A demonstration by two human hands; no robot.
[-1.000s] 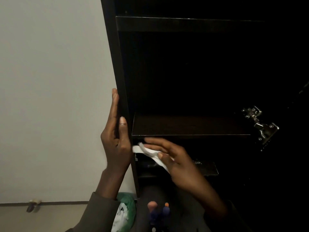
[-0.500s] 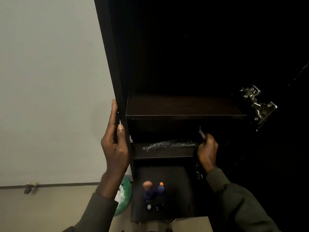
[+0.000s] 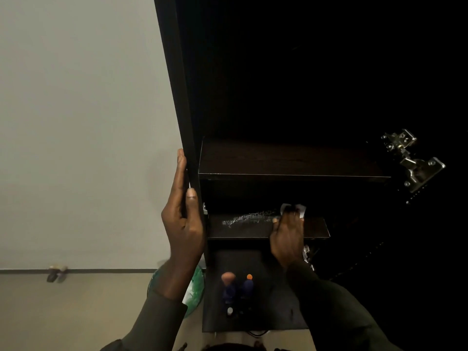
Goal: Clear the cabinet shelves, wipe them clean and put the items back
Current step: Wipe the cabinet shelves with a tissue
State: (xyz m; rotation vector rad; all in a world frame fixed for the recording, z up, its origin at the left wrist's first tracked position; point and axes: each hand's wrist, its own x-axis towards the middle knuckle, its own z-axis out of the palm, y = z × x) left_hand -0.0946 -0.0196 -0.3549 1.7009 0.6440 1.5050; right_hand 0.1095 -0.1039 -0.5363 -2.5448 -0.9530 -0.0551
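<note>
Centre-right of frame, right hand (image 3: 287, 235) pressed a white cloth (image 3: 293, 208) onto the lower shelf (image 3: 253, 229), fingers (image 3: 291, 215) together on top of it, only the cloth's edges showing past them. Wet streak (image 3: 247, 219) ran left from the cloth along the shelf. Left hand (image 3: 183, 224) gripped the dark cabinet (image 3: 177, 72) side panel at centre-left, fingers straight and together outside, thumb on the front edge. Upper shelf (image 3: 291, 160) was bare. Metal hinge (image 3: 412, 160) sat at right. Two blue bottles (image 3: 239, 287) stood below, near bottom centre.
</note>
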